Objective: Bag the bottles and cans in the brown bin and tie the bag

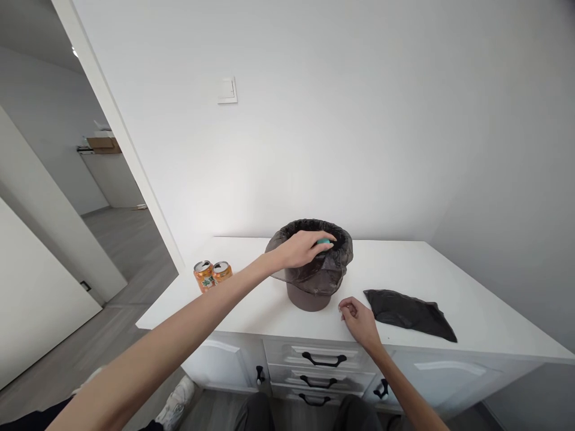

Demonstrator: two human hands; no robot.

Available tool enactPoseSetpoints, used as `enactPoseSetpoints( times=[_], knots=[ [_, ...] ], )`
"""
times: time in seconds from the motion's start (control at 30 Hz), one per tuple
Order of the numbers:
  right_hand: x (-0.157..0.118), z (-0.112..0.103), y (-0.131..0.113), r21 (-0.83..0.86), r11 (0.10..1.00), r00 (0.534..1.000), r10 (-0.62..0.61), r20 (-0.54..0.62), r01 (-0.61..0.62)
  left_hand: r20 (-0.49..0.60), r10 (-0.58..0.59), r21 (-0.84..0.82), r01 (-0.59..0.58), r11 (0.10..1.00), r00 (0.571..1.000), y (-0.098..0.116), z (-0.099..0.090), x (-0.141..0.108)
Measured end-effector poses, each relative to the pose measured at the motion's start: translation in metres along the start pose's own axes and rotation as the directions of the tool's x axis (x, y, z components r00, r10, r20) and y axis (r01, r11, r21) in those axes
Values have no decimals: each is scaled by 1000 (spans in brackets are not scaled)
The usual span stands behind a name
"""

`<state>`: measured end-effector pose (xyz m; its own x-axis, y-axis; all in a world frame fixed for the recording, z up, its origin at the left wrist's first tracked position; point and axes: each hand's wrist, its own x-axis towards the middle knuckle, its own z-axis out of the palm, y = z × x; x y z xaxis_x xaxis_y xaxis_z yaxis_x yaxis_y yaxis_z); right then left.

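Observation:
My left hand (304,248) reaches over the opening of a brown bin (309,297), its fingers closed on a small teal object (324,241) mostly hidden by them. A dark translucent trash bag (321,276) lines the bin, its edge folded down over the rim. On the white countertop, right of the bin's base, rests my right hand (358,317), its fingers curled in, with nothing visible in them. Beside that hand lies a flat, folded dark plastic bag (409,312).
Two orange drink cans (203,276) with opened tops stand at the counter's left, partly behind my left forearm. Below the countertop (404,263) are drawers with black handles (324,360). Another person's white shoe (177,400) is on the floor at lower left. A doorway opens at left.

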<state>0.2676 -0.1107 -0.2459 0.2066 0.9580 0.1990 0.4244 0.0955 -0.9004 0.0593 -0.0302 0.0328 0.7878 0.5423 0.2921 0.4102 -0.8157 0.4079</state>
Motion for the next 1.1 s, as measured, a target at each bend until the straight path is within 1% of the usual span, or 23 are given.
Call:
enactPoseSetpoints(
  times=[0.03, 0.07, 0.1, 0.13, 0.17, 0.2, 0.27, 0.33, 0.37, 0.43, 0.5, 0.57, 0.63, 0.73, 0.8, 0.83, 0.87, 0.9, 0.93, 1.0, 1.03, 1.07, 1.1],
  knots=[
    [0, 0, -2, -3, 1000, 1000, 0, -3, 0, 15, 22, 31, -22, 999, 1000, -4, 4, -2],
    [-1, -1, -4, -4, 1000, 1000, 0, -7, 0, -3, 41, 53, -41, 998, 999, -7, 6, -5],
    [-1, -1, -6, -3, 1000, 1000, 0, -11, 0, -53, 50, 72, -46, 996, 997, -12, 6, -11],
    [-2, -1, -9, -2, 1000, 1000, 1, -15, -1, -128, 39, 89, -28, 996, 991, -19, 5, -18],
    [-3, -1, -11, 0, 1000, 1000, 2, -18, -2, -219, 10, 106, 14, 994, 976, -26, 1, -27],
    [-3, -1, -13, 0, 1000, 1000, 4, -22, -4, -311, -34, 122, 76, 990, 950, -36, -4, -38],
    [-4, -2, -17, 2, 1000, 1000, 11, -26, -11, -455, -137, 149, 226, 963, 880, -61, -20, -65],
    [-6, -2, -20, -2, 1000, 999, 14, -28, -14, -523, -230, 184, 373, 910, 820, -90, -37, -99],
    [-6, -2, -22, -8, 1000, 1000, 14, -28, -15, -524, -279, 214, 442, 871, 805, -105, -44, -117],
    [-7, -3, -24, -22, 1000, 1000, 11, -27, -12, -462, -387, 289, 549, 784, 798, -130, -54, -152],
    [-8, -3, -25, -38, 999, 999, 13, -29, -14, -385, -474, 348, 600, 720, 792, -147, -55, -183],
    [-8, -3, -23, -51, 998, 999, 19, -28, -21, -294, -524, 399, 601, 692, 799, -154, -49, -206],
    [-9, -3, -20, -69, 997, 1000, 21, -22, -23, -206, -535, 447, 565, 694, 820, -155, -38, -221],
    [-8, -3, -12, -95, 995, 1000, 9, -15, -11, -124, -469, 462, 469, 753, 875, -149, -22, -230],
    [-6, -2, -5, -100, 995, 1000, 7, -12, -9, -121, -410, 428, 420, 800, 904, -142, -20, -228],
    [-5, -2, -2, -96, 995, 1000, 9, -10, -10, -153, -387, 397, 415, 818, 909, -136, -23, -223],
    [-4, -1, 1, -88, 996, 1000, 9, -8, -10, -218, -369, 358, 426, 831, 903, -128, -28, -217],
    [-3, -1, 3, -80, 997, 1000, 7, -7, -8, -317, -349, 312, 444, 840, 882, -118, -35, -208],
    [-2, 0, 6, -73, 997, 1000, 4, -7, -4, -436, -323, 261, 461, 848, 840, -106, -44, -197],
    [-1, 0, 8, -65, 998, 1000, -7, -9, 7, -660, -240, 170, 452, 875, 712, -78, -63, -169],
    [-1, 0, 8, -62, 998, 1000, -11, -9, 11, -729, -192, 144, 422, 895, 657, -63, -70, -152],
    [0, 1, 8, -58, 998, 1000, -12, -8, 11, -763, -147, 130, 372, 919, 629, -49, -75, -134],
    [0, 1, 8, -51, 999, 1000, -10, -6, 9, -768, -106, 124, 310, 943, 631, -36, -77, -116]
  ],
)
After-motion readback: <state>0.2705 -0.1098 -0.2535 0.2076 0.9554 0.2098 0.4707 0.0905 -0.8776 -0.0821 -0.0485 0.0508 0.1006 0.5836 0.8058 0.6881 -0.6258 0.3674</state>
